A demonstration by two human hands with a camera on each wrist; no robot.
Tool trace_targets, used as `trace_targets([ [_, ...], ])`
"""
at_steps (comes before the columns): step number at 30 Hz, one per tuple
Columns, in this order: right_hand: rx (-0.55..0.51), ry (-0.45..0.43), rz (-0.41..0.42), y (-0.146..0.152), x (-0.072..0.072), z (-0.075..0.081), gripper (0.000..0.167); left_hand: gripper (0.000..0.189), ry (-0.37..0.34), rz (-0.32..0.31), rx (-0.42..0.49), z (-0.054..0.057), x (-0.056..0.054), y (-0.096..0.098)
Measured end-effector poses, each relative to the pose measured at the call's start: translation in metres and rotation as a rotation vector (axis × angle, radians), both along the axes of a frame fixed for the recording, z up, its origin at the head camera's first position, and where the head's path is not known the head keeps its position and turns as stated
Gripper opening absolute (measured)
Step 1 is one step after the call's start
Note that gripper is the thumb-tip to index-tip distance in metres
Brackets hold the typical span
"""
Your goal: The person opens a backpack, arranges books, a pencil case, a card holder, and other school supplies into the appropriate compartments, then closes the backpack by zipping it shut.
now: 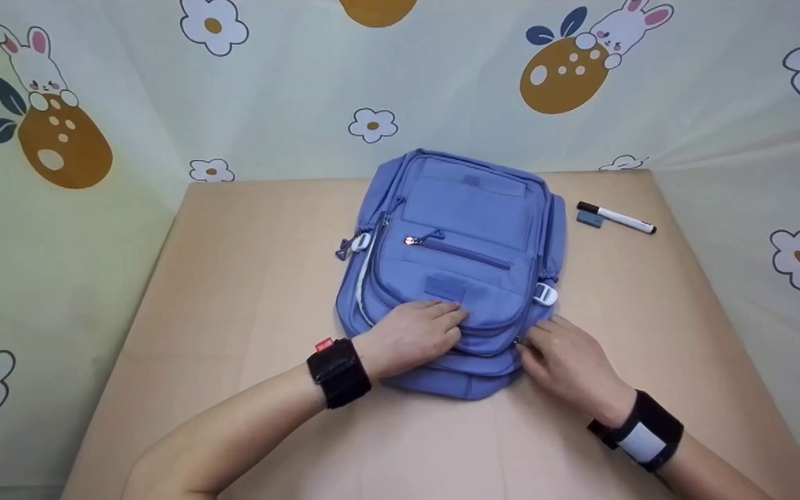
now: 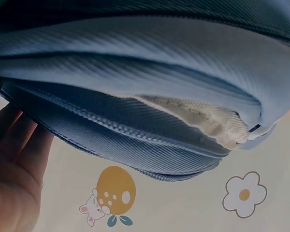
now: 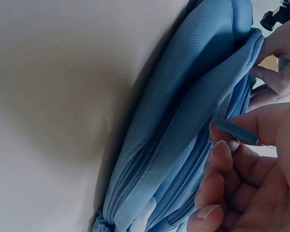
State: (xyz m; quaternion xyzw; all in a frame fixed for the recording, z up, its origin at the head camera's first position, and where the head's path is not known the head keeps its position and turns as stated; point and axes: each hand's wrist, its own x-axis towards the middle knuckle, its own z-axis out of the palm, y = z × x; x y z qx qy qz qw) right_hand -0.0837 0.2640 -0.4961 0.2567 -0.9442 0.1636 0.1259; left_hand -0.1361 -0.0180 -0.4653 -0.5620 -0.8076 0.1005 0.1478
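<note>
A blue backpack (image 1: 473, 208) lies front side up on the table, its top towards the wall. My left hand (image 1: 417, 333) grips the lower edge of its front pocket, with fingers (image 2: 31, 150) along the outer panel. Beside the lower right edge, my right hand (image 1: 570, 361) pinches a blue zipper pull (image 3: 237, 131) between thumb and forefinger. The side zipper gapes on the left, showing pale lining (image 2: 203, 116). A short zipper (image 1: 462, 253) crosses the front panel. White buckles (image 1: 545, 294) sit at both sides.
A white marker with a black cap (image 1: 619, 217) lies right of the backpack, with a small blue-grey block (image 1: 589, 219) against it. The tan tabletop (image 1: 233, 278) meets a printed cloth wall (image 1: 289, 104) at the back and sides.
</note>
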Motion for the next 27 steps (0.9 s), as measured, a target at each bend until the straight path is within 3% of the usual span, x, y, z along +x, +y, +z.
trace_targets([
  [7, -0.002, -0.005, 0.002, -0.002, 0.0, 0.001, 0.018, 0.022, 0.001, 0.0, 0.012, -0.002, -0.001, 0.001],
  [18, -0.021, 0.068, 0.056, -0.011, 0.001, 0.003, 0.025, 0.025, 0.019, 0.003, -0.001, -0.003, -0.001, 0.001],
  [27, -0.05, -0.013, 0.105, -0.024, 0.01, 0.002, 0.022, 0.023, 0.011, 0.013, -0.002, -0.005, 0.001, 0.004],
])
